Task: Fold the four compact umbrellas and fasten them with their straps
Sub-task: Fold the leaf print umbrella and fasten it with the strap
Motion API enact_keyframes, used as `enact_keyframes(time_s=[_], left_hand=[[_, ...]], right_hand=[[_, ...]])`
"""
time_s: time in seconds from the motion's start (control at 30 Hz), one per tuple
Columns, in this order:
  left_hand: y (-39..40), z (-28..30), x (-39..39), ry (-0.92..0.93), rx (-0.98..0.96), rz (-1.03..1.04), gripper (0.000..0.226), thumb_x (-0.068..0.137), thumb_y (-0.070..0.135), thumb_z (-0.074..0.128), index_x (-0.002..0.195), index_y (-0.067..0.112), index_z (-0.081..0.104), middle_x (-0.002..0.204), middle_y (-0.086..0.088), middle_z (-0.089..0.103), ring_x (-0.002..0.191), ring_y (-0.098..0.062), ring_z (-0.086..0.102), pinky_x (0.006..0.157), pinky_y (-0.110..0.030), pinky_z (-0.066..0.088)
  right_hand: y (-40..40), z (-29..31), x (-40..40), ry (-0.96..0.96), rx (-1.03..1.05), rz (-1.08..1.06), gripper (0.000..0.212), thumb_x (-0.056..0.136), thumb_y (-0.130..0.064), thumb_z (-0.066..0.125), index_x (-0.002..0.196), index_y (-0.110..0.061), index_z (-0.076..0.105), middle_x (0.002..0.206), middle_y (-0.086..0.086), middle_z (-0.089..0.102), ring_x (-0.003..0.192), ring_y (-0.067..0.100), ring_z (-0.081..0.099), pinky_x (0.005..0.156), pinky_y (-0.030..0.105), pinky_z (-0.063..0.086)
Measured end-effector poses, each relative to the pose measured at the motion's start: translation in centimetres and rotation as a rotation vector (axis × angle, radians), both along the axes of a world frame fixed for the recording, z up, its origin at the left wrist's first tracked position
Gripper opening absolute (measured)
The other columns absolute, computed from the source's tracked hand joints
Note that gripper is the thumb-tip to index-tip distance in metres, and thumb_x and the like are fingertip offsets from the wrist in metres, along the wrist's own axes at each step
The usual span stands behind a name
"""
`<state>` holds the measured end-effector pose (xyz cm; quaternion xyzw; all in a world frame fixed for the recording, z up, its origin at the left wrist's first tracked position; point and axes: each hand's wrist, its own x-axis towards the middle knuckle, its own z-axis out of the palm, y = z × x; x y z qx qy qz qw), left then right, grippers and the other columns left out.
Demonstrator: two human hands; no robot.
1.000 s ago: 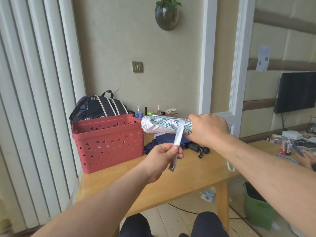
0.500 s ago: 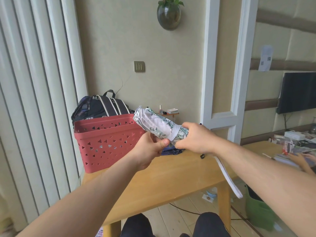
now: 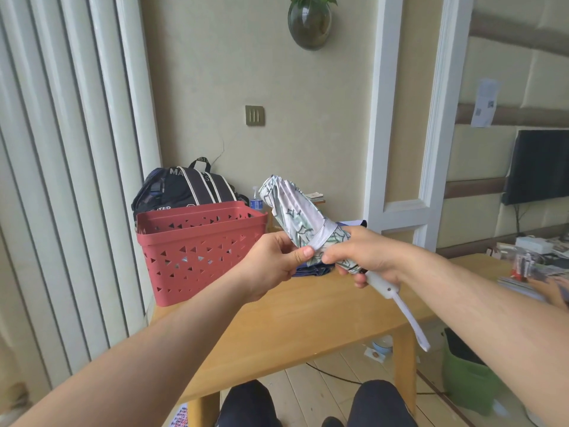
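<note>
A folded white umbrella with a green leaf print (image 3: 294, 211) is held in the air above the table, its tip pointing up and to the left. My right hand (image 3: 366, 257) grips it near the white handle (image 3: 383, 286), whose wrist loop hangs down. A white strap (image 3: 320, 237) runs around the canopy. My left hand (image 3: 277, 260) pinches the strap's end against the umbrella with thumb and fingers. A dark blue umbrella (image 3: 311, 269) lies on the table behind my hands, mostly hidden.
A red perforated basket (image 3: 200, 251) stands on the wooden table (image 3: 308, 322) at the left, a dark backpack (image 3: 184, 189) behind it. Clutter and another person's hand sit at the table's far right. A green bin (image 3: 468, 380) is on the floor.
The strap, hanging loose a second ago, is now wrapped round the canopy. The umbrella tilted from level to tip-up, and both hands drew closer to me.
</note>
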<state>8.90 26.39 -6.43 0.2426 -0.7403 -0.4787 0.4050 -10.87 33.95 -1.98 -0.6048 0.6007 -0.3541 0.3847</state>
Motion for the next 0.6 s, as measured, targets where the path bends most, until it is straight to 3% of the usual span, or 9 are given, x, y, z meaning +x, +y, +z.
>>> enact_keyframes(time_s=[0.1,0.17,0.23,0.3,0.37,0.43,0.5,0.6], left_hand=[[-0.1,-0.1,0.1,-0.043,-0.053,-0.011,0.021,0.098,0.02,0.072,0.078,0.02,0.069,0.055,0.014,0.046,0.053,-0.01,0.034,0.052,-0.023,0.033],[-0.3,0.0,0.1,-0.049,-0.064,0.017,0.026,0.094,0.028,0.077,0.078,0.013,0.063,0.054,0.013,0.046,0.051,-0.01,0.036,0.054,-0.026,0.033],[-0.2,0.3,-0.1,-0.008,-0.06,0.023,0.05,0.079,0.048,0.087,0.083,0.01,0.055,0.057,0.007,0.05,0.052,-0.012,0.039,0.054,-0.027,0.033],[-0.1,0.9,-0.2,0.048,-0.062,-0.092,0.067,0.065,0.061,0.09,0.092,0.011,0.055,0.067,0.0,0.051,0.057,-0.016,0.035,0.052,-0.027,0.029],[0.2,1.3,-0.1,0.064,-0.052,-0.263,0.068,0.065,0.059,0.086,0.108,0.015,0.06,0.076,-0.001,0.051,0.061,-0.016,0.029,0.053,-0.025,0.026],[0.7,1.6,0.0,0.051,-0.049,-0.357,0.066,0.063,0.062,0.086,0.107,0.017,0.067,0.074,0.002,0.051,0.061,-0.013,0.029,0.054,-0.021,0.027],[1.0,1.7,-0.1,0.057,-0.07,-0.368,0.063,0.064,0.063,0.085,0.102,0.014,0.072,0.07,0.002,0.057,0.059,-0.015,0.031,0.052,-0.022,0.027],[1.3,2.2,-0.1,0.055,-0.135,-0.278,0.068,0.072,0.06,0.081,0.101,-0.001,0.069,0.069,-0.025,0.053,0.06,-0.032,0.023,0.053,-0.035,0.017]], right_hand=[[0.3,0.1,-0.4,-0.008,0.129,0.095,0.016,0.091,-0.021,0.071,0.104,-0.021,0.061,0.067,0.005,0.053,0.045,0.016,0.038,0.056,0.028,0.039],[0.3,0.0,-0.5,-0.049,0.17,0.131,0.021,0.088,-0.026,0.072,0.103,-0.022,0.059,0.065,0.005,0.053,0.043,0.015,0.036,0.057,0.028,0.039],[0.2,-0.1,-0.7,-0.111,0.221,0.163,0.032,0.079,-0.033,0.072,0.104,-0.023,0.055,0.066,0.004,0.053,0.042,0.014,0.037,0.056,0.028,0.04],[0.2,0.1,-0.9,-0.161,0.301,0.24,0.035,0.073,-0.038,0.073,0.101,-0.026,0.054,0.066,0.003,0.052,0.04,0.012,0.038,0.055,0.028,0.043],[0.1,0.2,-1.2,-0.206,0.392,0.352,0.031,0.068,-0.041,0.077,0.089,-0.027,0.059,0.065,0.002,0.053,0.039,0.011,0.04,0.055,0.027,0.045],[-0.1,-0.1,-1.6,-0.257,0.467,0.48,0.036,0.065,-0.043,0.084,0.085,-0.027,0.059,0.063,0.001,0.057,0.038,0.011,0.044,0.055,0.027,0.049],[-0.5,-0.7,-2.1,-0.325,0.501,0.577,0.047,0.066,-0.045,0.087,0.091,-0.022,0.054,0.07,0.004,0.063,0.039,0.012,0.05,0.056,0.029,0.054],[-0.6,-1.1,-2.2,-0.409,0.469,0.565,0.056,0.067,-0.045,0.09,0.104,-0.014,0.062,0.098,0.017,0.067,0.051,0.021,0.064,0.064,0.036,0.06]])
